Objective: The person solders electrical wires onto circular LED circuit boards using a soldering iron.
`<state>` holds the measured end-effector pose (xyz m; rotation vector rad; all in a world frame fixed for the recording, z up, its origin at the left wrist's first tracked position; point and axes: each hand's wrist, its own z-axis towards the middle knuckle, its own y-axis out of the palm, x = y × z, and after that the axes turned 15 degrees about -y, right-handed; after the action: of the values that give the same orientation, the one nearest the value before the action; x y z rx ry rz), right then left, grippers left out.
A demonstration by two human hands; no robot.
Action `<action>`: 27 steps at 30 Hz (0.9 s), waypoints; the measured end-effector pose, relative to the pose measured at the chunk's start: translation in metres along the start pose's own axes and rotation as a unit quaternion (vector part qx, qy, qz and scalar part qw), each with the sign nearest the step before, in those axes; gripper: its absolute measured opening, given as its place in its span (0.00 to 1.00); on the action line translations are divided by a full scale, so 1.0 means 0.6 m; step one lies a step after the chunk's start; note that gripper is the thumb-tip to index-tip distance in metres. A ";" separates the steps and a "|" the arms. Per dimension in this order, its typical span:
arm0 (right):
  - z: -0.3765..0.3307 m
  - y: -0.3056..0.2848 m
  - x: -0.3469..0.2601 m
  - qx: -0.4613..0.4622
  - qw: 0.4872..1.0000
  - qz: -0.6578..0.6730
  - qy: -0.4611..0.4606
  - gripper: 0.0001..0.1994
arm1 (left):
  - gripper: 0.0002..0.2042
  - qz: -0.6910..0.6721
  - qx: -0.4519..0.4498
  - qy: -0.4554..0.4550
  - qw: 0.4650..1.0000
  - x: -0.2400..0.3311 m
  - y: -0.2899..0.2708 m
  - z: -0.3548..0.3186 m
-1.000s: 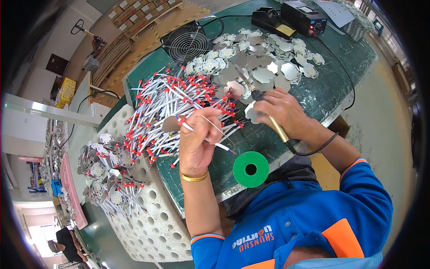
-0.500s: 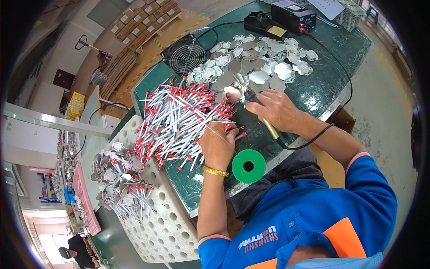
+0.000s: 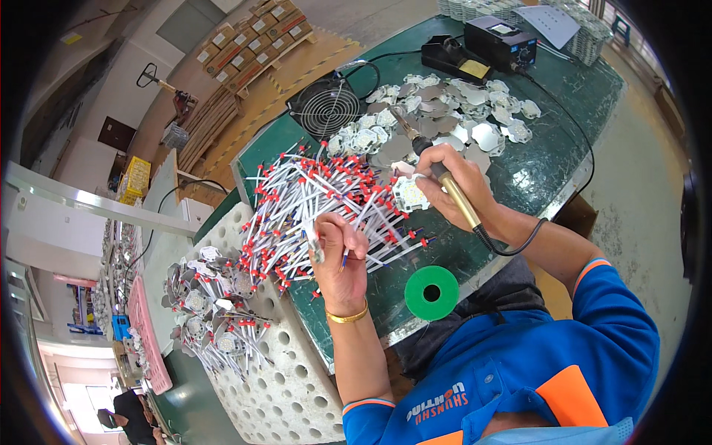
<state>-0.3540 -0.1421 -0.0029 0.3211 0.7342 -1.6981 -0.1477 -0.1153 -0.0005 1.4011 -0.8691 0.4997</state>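
Note:
My right hand (image 3: 461, 185) is closed round a soldering iron (image 3: 454, 194), its tip pointing up and left over the plates. A white, lobed LED plate (image 3: 410, 193) sits at the fingers of this hand, overlapping the cable pile's right edge. My left hand (image 3: 341, 261), raised over the pile, has its fingers curled. A thin pale plate (image 3: 317, 248), seen nearly edge-on, is in it. One white cable with a blue end crosses its fingers. Beneath lies a heap of white cables (image 3: 297, 200) with red collars. A green solder spool (image 3: 432, 293) rests at the table's near edge.
Loose metal plates (image 3: 486, 137) spread beyond the cables, beside a black fan (image 3: 326, 107). At the far side stand an iron holder (image 3: 454, 59) and a black soldering station (image 3: 500, 43). Plates with cables (image 3: 215, 304) lie on a white perforated board (image 3: 285, 382) at left.
My left hand has moved left and turned palm up, away from the right hand. The iron has lifted and swung slightly, and an LED plate now shows by the right fingers. The view has shifted.

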 end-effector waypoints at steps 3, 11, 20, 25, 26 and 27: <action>0.007 0.016 0.004 0.012 0.999 0.005 -0.037 0.13 | 0.10 -0.035 -0.029 0.004 0.999 -0.007 -0.002 0.000; 0.005 0.029 0.009 -0.020 0.999 0.005 -0.028 0.11 | 0.25 -0.001 -0.008 -0.003 1.000 -0.005 0.014 0.004; -0.008 0.033 0.026 -0.025 0.994 0.105 0.025 0.11 | 0.25 -0.021 -0.062 -0.067 0.996 -0.018 0.010 0.008; -0.003 0.026 0.020 -0.024 0.984 0.156 0.085 0.15 | 0.30 -0.023 -0.059 -0.072 0.995 -0.036 -0.014 0.013; -0.003 0.025 0.022 -0.022 0.984 0.154 0.086 0.15 | 0.30 -0.023 -0.060 -0.075 0.995 -0.036 -0.008 0.013; -0.003 0.023 0.026 -0.023 0.991 0.125 0.050 0.15 | 0.32 -0.011 -0.039 -0.066 0.997 -0.032 0.003 0.011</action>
<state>-0.3450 -0.1545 -0.0173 0.4494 0.7715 -1.4340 -0.1623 -0.1178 -0.0141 1.3816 -0.9685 0.3561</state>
